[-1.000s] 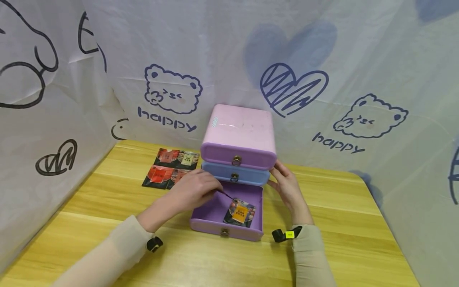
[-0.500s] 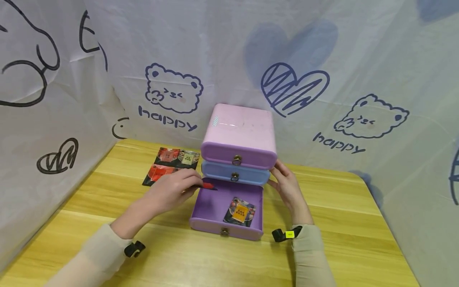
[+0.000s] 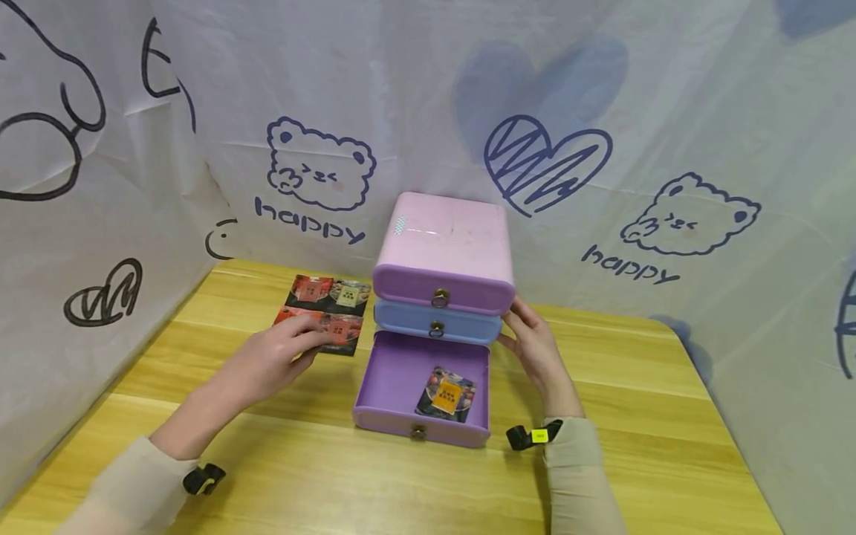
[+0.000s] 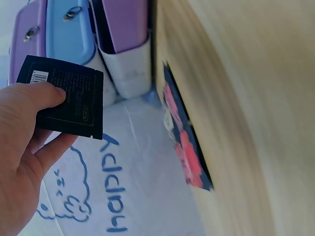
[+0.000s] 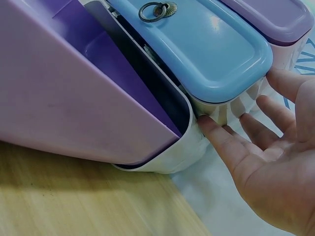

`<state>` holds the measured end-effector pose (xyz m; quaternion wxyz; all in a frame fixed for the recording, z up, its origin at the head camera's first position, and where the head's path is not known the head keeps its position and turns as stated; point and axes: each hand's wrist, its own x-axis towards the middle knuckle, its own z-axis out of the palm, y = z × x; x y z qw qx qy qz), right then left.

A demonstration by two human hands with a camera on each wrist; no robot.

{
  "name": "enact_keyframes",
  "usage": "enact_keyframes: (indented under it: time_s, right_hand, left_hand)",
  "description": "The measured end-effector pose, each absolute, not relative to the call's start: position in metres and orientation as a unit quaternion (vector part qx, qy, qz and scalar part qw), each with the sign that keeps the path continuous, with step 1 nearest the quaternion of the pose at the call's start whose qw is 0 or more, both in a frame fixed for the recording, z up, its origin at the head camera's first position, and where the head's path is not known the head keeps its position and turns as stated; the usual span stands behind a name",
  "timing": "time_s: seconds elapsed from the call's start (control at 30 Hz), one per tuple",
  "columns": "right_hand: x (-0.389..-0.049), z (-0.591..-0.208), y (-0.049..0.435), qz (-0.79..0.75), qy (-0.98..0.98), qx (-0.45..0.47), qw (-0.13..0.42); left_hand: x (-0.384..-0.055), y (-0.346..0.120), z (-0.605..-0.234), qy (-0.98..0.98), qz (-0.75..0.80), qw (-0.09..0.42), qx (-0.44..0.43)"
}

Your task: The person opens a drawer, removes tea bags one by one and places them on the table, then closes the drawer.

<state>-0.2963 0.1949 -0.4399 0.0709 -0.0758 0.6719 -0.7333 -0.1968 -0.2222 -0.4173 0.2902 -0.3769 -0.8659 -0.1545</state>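
My left hand point(image 3: 270, 357) is over the sachets lying left of the small drawer unit point(image 3: 444, 238). In the left wrist view it pinches a black sachet point(image 4: 74, 98), its barcoded back towards the camera, thumb on that side and fingers behind. From the head view alone I cannot tell the held sachet from those beneath. My right hand point(image 3: 535, 349) touches the unit's right side with its fingertips point(image 5: 209, 123), fingers spread beside the blue drawer point(image 5: 206, 44). The purple bottom drawer point(image 3: 391, 397) is pulled out, with an orange-labelled sachet point(image 3: 446, 395) lying inside.
Several red and black sachets point(image 3: 310, 291) lie in rows on the wooden table point(image 3: 287, 468). A white cloth point(image 3: 428, 89) with drawings hangs behind and along both sides. The upper two drawers are closed.
My left hand has moved left, out of the open drawer and over the sachets on the table, carrying a sachet. My right hand stays at the unit's side.
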Motion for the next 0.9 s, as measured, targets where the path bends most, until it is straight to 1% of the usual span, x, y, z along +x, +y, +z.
enact_keyframes:
  time_s: [0.27,0.43,0.9]
  right_hand:
    - [-0.297,-0.44,0.195,-0.729,0.677,-0.073,0.073]
    - [-0.297,-0.441,0.195,-0.725,0.681,-0.074,0.071]
    - [-0.297,-0.441,0.194,-0.73,0.677,-0.07,0.064]
  left_hand:
    - [-0.189,-0.245,-0.427,-0.881,-0.141,0.283,-0.351]
    - [-0.185,-0.257,-0.434,-0.891,-0.121,0.268,-0.346]
    - [-0.179,-0.273,-0.44,-0.94,-0.087,0.175,-0.278]
